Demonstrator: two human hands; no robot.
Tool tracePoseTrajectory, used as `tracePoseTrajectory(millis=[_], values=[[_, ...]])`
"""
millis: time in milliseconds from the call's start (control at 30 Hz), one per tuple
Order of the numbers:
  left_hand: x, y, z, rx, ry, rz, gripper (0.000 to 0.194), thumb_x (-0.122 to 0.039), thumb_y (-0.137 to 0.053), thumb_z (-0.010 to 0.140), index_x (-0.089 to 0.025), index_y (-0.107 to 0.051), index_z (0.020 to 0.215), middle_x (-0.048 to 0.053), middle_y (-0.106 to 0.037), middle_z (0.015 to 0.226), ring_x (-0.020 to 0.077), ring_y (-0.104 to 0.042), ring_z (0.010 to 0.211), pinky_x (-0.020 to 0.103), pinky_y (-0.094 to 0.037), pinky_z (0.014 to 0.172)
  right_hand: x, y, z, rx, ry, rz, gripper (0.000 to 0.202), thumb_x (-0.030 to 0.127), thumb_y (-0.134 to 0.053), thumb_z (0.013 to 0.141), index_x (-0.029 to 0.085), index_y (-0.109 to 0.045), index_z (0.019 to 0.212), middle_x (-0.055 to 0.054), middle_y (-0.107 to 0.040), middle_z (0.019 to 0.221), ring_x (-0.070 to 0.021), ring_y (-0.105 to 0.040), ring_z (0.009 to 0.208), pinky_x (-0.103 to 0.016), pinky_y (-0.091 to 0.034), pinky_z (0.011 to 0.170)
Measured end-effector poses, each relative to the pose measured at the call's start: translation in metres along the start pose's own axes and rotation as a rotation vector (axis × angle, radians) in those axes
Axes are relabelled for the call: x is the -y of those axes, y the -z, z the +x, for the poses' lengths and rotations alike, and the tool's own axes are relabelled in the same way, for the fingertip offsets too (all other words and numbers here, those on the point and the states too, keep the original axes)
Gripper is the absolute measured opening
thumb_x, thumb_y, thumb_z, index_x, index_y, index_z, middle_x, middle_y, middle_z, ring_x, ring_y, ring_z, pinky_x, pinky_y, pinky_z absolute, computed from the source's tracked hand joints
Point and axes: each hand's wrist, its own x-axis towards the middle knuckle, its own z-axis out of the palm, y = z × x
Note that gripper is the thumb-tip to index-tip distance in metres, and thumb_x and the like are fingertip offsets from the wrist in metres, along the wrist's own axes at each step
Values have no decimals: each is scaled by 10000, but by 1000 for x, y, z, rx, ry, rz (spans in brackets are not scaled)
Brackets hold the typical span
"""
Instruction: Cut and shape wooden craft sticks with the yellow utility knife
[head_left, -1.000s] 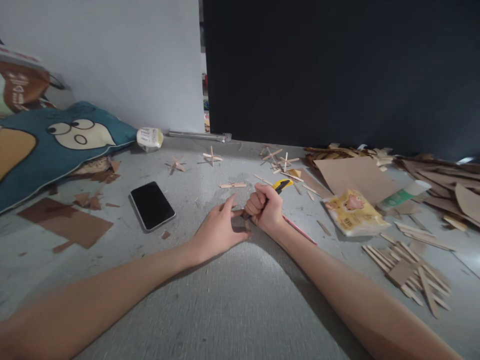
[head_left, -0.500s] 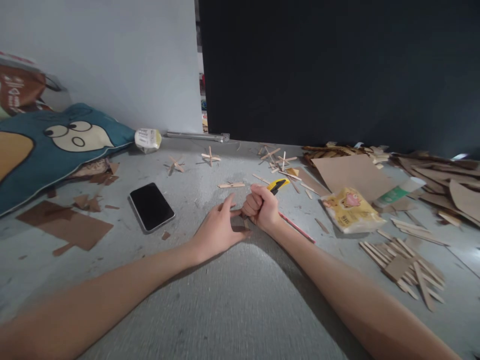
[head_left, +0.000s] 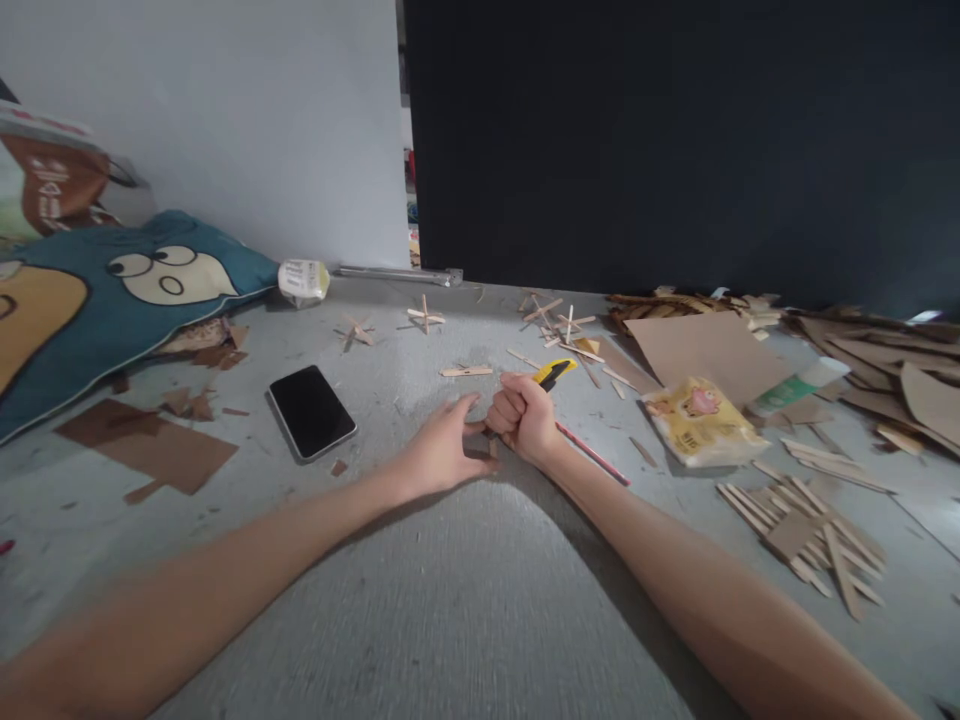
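My right hand (head_left: 523, 415) is closed in a fist around a yellow and black utility knife (head_left: 555, 374), whose handle end sticks out above the fist. Its blade is hidden by the fingers. Close beside it, my left hand (head_left: 448, 447) pinches a short wooden craft stick (head_left: 493, 446) standing between thumb and fingers, just below the right fist. Behind the hands lie small flat sticks (head_left: 466, 372). A red pencil (head_left: 592, 453) rests by my right wrist.
On the left are a black phone (head_left: 311, 411), brown cardboard (head_left: 150, 446) and a blue cushion (head_left: 172, 280). Small crossed-stick pieces (head_left: 425, 315) stand at the back. A yellow packet (head_left: 701, 422), a glue tube (head_left: 799, 388) and a craft-stick pile (head_left: 806, 535) lie on the right.
The view has turned slightly left, so the things on the left sit further right in the picture. Both hands keep nearly the same pose, with the left fingers a little lower.
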Motion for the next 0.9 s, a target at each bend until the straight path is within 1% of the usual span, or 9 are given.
tracePoseTrajectory(millis=[133, 267, 433, 533, 633, 700, 800, 833, 900], values=[[-3, 1, 0, -22, -9, 74, 947, -465, -901, 714, -204, -470, 1515, 145, -775, 1248, 412, -442, 1514, 609, -365, 1222, -2, 0, 0, 3, 16, 4, 566, 337, -718, 745, 252, -221, 487, 117, -197, 365, -43, -97, 340, -209, -142, 350], [-9, -2, -4, -125, -14, 153, 781, -428, -843, 806, -191, -513, 1473, 142, -800, 1189, 368, -557, 1434, 604, -185, 1309, -4, 1, 0, -5, 15, 7, 577, 347, -722, 751, 258, -209, 502, 116, -207, 363, -47, -105, 340, -210, -153, 350], [-2, 6, 7, 112, -81, -5, 825, -348, -888, 740, -248, -514, 1468, 101, -797, 1230, 340, -653, 1335, 626, -178, 1304, -3, -1, -1, -22, 8, 6, 568, 344, -733, 719, 251, -226, 479, 114, -213, 358, -39, -106, 339, -209, -151, 350], [-2, 2, 4, -18, -91, 137, 770, -441, -875, 761, -221, -550, 1423, 123, -809, 1173, 353, -640, 1349, 626, -31, 1326, -3, -1, -1, -27, 10, 5, 564, 345, -728, 718, 248, -231, 471, 112, -209, 356, -37, -112, 332, -210, -146, 349], [-5, -4, -2, -139, -89, 199, 645, -419, -809, 844, -208, -561, 1401, 152, -788, 1228, 338, -619, 1376, 602, 8, 1331, -3, -2, -1, -29, 14, 4, 575, 348, -723, 738, 248, -216, 486, 114, -197, 364, -38, -114, 331, -210, -143, 349], [-6, 0, 0, -63, -79, 130, 622, -364, -827, 820, -208, -575, 1366, 140, -790, 1229, 349, -635, 1356, 644, -5, 1315, -4, -2, -1, -32, 17, 3, 580, 345, -722, 747, 248, -208, 496, 114, -195, 369, -38, -111, 335, -209, -141, 350], [-4, 11, 10, 198, -134, 20, 546, -325, -845, 791, -276, -616, 1284, 70, -813, 1187, 323, -705, 1259, 635, -93, 1314, -3, -2, -2, -35, 20, 1, 575, 329, -720, 747, 247, -210, 496, 114, -205, 370, -37, -116, 336, -212, -147, 354], [-3, 13, 13, 227, -142, 31, 541, -345, -855, 781, -289, -625, 1268, 55, -819, 1166, 320, -720, 1231, 632, -81, 1316, -3, -2, -2, -35, 22, 0, 572, 328, -719, 747, 248, -211, 495, 113, -209, 370, -38, -118, 336, -212, -150, 354], [-2, 12, 14, 143, -86, 104, 680, -398, -889, 736, -274, -594, 1337, 74, -821, 1149, 347, -702, 1256, 658, -16, 1307, -3, -2, -3, -32, 25, -2, 568, 332, -715, 747, 249, -214, 491, 113, -213, 368, -38, -116, 336, -213, -152, 353]])
